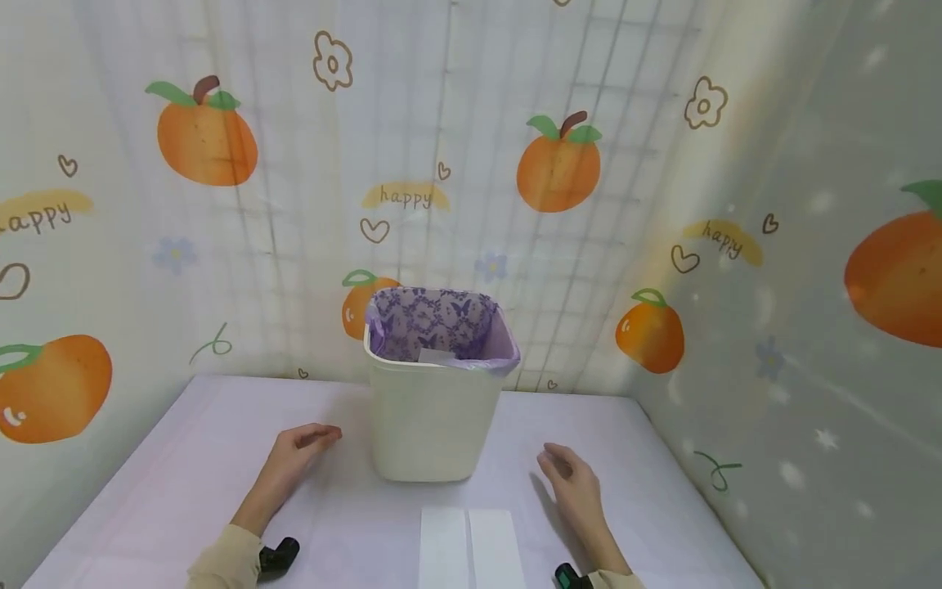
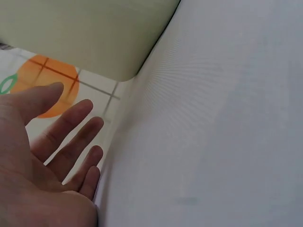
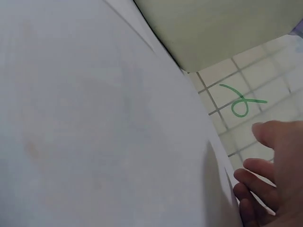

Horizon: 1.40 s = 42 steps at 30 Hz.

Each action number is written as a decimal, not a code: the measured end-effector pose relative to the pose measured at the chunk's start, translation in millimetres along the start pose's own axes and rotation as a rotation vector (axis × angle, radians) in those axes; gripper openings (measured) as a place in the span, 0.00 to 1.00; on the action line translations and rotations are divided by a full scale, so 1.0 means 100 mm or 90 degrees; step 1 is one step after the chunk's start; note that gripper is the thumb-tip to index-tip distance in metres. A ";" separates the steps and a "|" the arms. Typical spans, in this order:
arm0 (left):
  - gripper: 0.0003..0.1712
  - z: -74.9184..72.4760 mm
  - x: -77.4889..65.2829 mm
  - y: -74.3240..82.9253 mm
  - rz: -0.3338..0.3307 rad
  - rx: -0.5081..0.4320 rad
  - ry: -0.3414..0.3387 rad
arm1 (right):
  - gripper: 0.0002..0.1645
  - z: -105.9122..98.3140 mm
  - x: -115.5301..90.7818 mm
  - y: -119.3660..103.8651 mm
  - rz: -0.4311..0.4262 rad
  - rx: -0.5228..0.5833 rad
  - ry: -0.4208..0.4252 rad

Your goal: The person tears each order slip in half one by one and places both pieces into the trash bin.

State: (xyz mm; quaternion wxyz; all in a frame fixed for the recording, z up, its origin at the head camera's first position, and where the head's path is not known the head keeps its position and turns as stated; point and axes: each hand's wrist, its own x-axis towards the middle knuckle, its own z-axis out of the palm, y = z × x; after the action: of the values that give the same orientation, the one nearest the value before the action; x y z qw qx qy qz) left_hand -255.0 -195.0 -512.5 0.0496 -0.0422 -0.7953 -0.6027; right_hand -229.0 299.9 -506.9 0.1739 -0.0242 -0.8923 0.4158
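Observation:
A cream-coloured trash bin [image 1: 434, 421] stands upright on the white table, lined with a purple patterned bag [image 1: 441, 315] whose edge folds over the right rim. Inside the bin a small pale piece [image 1: 437, 356] shows; its kind is unclear. My left hand [image 1: 294, 454] is left of the bin, apart from it, with loosely bent fingers and nothing in them. To the right of the bin my right hand [image 1: 576, 487] hovers near the tabletop, also holding nothing. Both wrist views show relaxed fingers [image 2: 78, 137] and the bin's lower side [image 3: 213, 33].
Two flat white strips [image 1: 471, 548] lie side by side on the table [image 1: 338, 523], in front of the bin. A curtain [image 1: 456, 123] printed with oranges hangs behind the table's far edge, and another surface [image 1: 824, 368] closes the right side.

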 end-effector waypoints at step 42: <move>0.04 0.64 -0.37 0.07 0.159 0.164 0.023 | 0.25 0.05 -0.11 -0.09 0.011 0.059 0.028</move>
State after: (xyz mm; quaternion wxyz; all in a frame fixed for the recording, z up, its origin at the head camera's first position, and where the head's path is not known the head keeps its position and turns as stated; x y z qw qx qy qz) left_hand -218.8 -131.7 -527.8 0.1434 -0.1227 -0.8537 -0.4853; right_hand -219.5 287.8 -506.1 0.1909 -0.0331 -0.8676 0.4579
